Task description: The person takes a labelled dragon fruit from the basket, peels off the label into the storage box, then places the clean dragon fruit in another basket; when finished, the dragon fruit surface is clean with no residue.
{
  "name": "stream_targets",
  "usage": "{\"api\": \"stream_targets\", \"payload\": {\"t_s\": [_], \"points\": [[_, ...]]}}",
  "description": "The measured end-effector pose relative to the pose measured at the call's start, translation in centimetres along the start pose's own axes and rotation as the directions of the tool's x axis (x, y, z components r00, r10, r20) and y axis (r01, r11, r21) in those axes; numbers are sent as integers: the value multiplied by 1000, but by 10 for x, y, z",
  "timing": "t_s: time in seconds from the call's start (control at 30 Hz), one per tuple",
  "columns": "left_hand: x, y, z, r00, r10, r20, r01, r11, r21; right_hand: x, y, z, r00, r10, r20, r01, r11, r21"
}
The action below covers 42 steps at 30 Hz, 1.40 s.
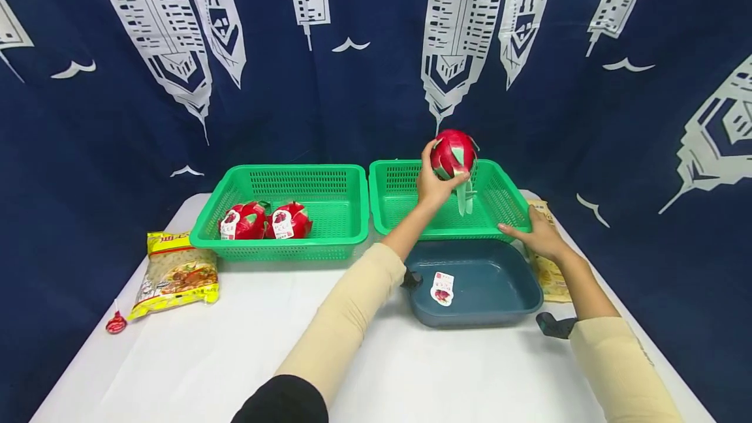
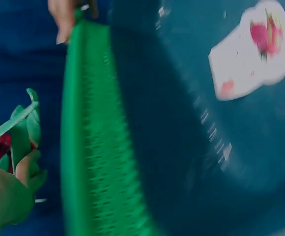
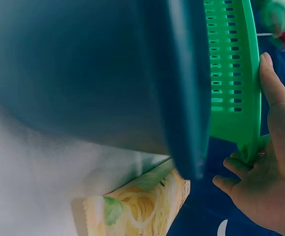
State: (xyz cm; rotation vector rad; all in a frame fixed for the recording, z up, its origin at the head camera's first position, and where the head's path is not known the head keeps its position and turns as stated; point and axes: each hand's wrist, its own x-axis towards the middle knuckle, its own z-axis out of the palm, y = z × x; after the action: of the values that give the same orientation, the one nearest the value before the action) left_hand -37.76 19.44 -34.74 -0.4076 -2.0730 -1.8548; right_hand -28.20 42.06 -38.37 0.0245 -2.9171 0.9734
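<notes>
While left hand (image 1: 433,183) grips round dragon fruit (image 1: 452,147), glossy, leafy-scaled, right hand (image 1: 542,236) pinches perforated plastic basket (image 1: 470,234)

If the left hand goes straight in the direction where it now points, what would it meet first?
Probably the dark blue curtain, reached by the held dragon fruit before the left hand itself. They seem above the right green basket, though depth is unclear.

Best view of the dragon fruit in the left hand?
Head: the dragon fruit shows nearly whole, held up in the left hand. Left wrist catches only part, at the left edge; right wrist, a blurred bit at top right.
</notes>
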Motion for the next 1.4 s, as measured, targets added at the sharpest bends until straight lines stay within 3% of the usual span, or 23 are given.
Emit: {"api": "stream_targets", "payload": {"t_s": [0.1, 0.2, 0.3, 0.4, 0.47, 0.53, 0.57, 0.6, 0.63, 0.67, 0.7, 0.8, 0.83, 0.93, 1.03, 1.07, 1.27, 1.4], "points": [[-9, -21, 14, 994, -112, 7, 112, 993, 35, -2, -3, 4, 1000, 17, 4, -17, 1000, 24], [-11, -30, 19, 976, -215, 24, 211, 973, 96, -3, -5, 5, 1000, 30, 2, -30, 999, 25], [-4, -35, 21, 945, -321, 61, 309, 940, 146, -2, -5, 3, 1000, 26, -16, -25, 999, 29], [5, -52, 25, 910, -403, 99, 375, 901, 219, -2, -3, 2, 999, 13, -33, -11, 999, 43], [15, -83, 33, 898, -421, 129, 383, 891, 245, -2, -1, 3, 999, 8, -35, -6, 998, 58], [22, -98, 37, 858, -482, 180, 435, 866, 248, -2, 1, 4, 999, 14, -36, -12, 997, 71], [23, -98, 36, 830, -520, 203, 470, 847, 247, -3, 2, 4, 999, 20, -36, -17, 997, 77], [21, -91, 34, 808, -544, 226, 495, 835, 241, -3, 4, 5, 999, 28, -37, -25, 996, 81], [24, -93, 34, 779, -568, 264, 526, 822, 217, -4, 5, 5, 999, 35, -41, -32, 996, 82], [23, -83, 32, 741, -606, 290, 569, 796, 208, -4, 6, 4, 998, 40, -47, -35, 996, 86], [21, -73, 29, 712, -633, 304, 602, 773, 200, -5, 7, 4, 998, 43, -51, -39, 995, 90], [20, -64, 31, 703, -631, 327, 613, 771, 172, -6, 9, 3, 997, 35, -64, -29, 995, 101], [24, -77, 37, 720, -606, 338, 599, 789, 137, -6, 10, 3, 997, 32, -66, -25, 995, 101], [22, -75, 43, 735, -586, 340, 586, 802, 116, -4, 10, 5, 997, 18, -71, -10, 993, 114], [17, -69, 49, 741, -573, 350, 571, 812, 122, -2, 9, 7, 997, 4, -77, 6, 992, 129], [14, -56, 48, 729, -591, 344, 576, 802, 157, 0, 8, 8, 997, 0, -81, 11, 991, 134], [7, -43, 59, 750, -550, 369, 516, 834, 194, 2, 5, 9, 997, 20, -75, -10, 992, 128], [4, -43, 61, 744, -547, 383, 523, 834, 176, -1, 9, 7, 996, 56, -63, -49, 992, 115]]}}
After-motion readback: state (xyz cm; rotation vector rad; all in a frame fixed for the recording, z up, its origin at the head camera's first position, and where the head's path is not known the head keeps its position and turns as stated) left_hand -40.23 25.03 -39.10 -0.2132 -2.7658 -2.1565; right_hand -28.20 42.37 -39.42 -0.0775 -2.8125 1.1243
